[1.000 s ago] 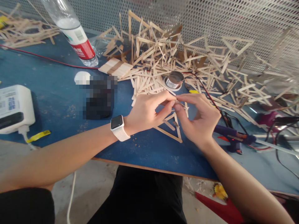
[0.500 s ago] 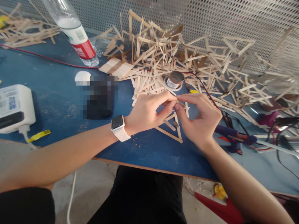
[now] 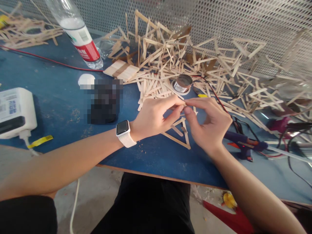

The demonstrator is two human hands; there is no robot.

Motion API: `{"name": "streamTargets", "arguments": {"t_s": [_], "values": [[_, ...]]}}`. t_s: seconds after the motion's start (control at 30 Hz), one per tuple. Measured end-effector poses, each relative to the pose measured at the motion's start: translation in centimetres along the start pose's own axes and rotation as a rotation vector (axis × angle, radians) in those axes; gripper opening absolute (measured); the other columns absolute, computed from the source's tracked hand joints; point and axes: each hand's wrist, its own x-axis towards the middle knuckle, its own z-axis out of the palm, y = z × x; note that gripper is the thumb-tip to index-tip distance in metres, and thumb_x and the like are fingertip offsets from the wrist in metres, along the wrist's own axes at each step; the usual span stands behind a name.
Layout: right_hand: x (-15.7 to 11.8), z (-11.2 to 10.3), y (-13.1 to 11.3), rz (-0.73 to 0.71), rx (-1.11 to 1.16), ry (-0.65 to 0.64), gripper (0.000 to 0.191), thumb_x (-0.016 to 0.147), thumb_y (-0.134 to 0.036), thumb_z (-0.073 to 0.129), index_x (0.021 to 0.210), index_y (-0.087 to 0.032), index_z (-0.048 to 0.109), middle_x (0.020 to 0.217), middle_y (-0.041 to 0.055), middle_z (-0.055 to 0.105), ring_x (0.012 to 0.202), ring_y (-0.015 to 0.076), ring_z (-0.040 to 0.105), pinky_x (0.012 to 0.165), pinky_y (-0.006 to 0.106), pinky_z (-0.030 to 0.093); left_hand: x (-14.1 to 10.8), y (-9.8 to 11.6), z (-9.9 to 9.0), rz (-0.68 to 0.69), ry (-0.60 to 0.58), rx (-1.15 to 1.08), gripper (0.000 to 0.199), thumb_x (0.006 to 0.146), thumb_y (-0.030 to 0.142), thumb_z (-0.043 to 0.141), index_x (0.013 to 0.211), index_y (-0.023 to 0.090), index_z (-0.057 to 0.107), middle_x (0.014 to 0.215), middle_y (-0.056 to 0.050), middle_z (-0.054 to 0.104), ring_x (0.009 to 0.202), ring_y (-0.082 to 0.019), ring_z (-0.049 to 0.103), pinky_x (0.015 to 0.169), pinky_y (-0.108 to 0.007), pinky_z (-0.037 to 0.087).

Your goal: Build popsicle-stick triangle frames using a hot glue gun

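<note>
My left hand and my right hand meet fingertip to fingertip above the blue table. Thumb and forefinger of each are pinched together; whatever lies between them is too small or hidden to make out. Just below the fingers, a triangle of glued wooden craft sticks rests flat on the table, partly covered by my hands. Behind the fingertips stands a small tin with a white label. A blue glue gun lies on the table to the right of my right hand.
A large pile of craft sticks and stick triangles fills the back against a perforated metal panel. At left are a water bottle, a bundle of sticks, a blurred-out dark object and a white box. Cables run at right.
My right thumb has shifted slightly to the right, away from the left fingertips. Otherwise both hands keep their place.
</note>
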Motion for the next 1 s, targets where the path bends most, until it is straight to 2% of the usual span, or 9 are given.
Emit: {"name": "streamTargets", "arguments": {"t_s": [0.27, 0.63, 0.8, 1.0], "values": [[-0.03, -0.22, 0.0, 0.001, 0.073, -0.023, 0.014, 0.1, -0.025, 0.074, 0.111, -0.029, 0.082, 0.106, 0.0048, 0.085, 0.099, 0.0261, 0.08, 0.091, 0.048, 0.062, 0.03, -0.03, -0.06, 0.026, 0.003, 0.015, 0.009, 0.107, 0.016, 0.064, 0.108, 0.018, 0.072, 0.095, -0.001, 0.084, 0.079, -0.011, 0.079, 0.07, -0.022, 0.058], [-0.03, -0.12, -0.11, -0.045, -0.047, 0.004, 0.015, 0.098, -0.024, 0.079, 0.111, -0.032, 0.08, 0.105, 0.0017, 0.086, 0.098, 0.0257, 0.081, 0.088, 0.048, 0.064, 0.02, -0.03, 0.05, 0.022, 0.01, 0.011, 0.01, 0.109, 0.019, 0.063, 0.108, 0.019, 0.073, 0.095, -0.001, 0.084, 0.079, -0.011, 0.08, 0.069, -0.022, 0.059], [-0.02, -0.13, -0.35, -0.031, -0.057, 0.008, 0.01, 0.101, -0.025, 0.075, 0.108, -0.03, 0.081, 0.104, 0.0022, 0.086, 0.097, 0.0247, 0.082, 0.088, 0.046, 0.064, 0.09, 0.11, 0.05, 0.006, 0.022, -0.002, 0.011, 0.109, 0.018, 0.063, 0.108, 0.019, 0.074, 0.094, -0.001, 0.084, 0.078, -0.011, 0.079, 0.07, -0.022, 0.06], [0.14, -0.14, -0.34, -0.067, -0.061, 0.017, 0.018, 0.097, -0.021, 0.08, 0.11, -0.033, 0.081, 0.103, 0.0021, 0.086, 0.096, 0.0259, 0.082, 0.086, 0.047, 0.064, 0.01, 0.01, 0.08, 0.011, 0.01, 0.021, 0.012, 0.109, 0.019, 0.062, 0.107, 0.019, 0.074, 0.096, -0.001, 0.085, 0.079, -0.011, 0.08, 0.069, -0.022, 0.06]]}}
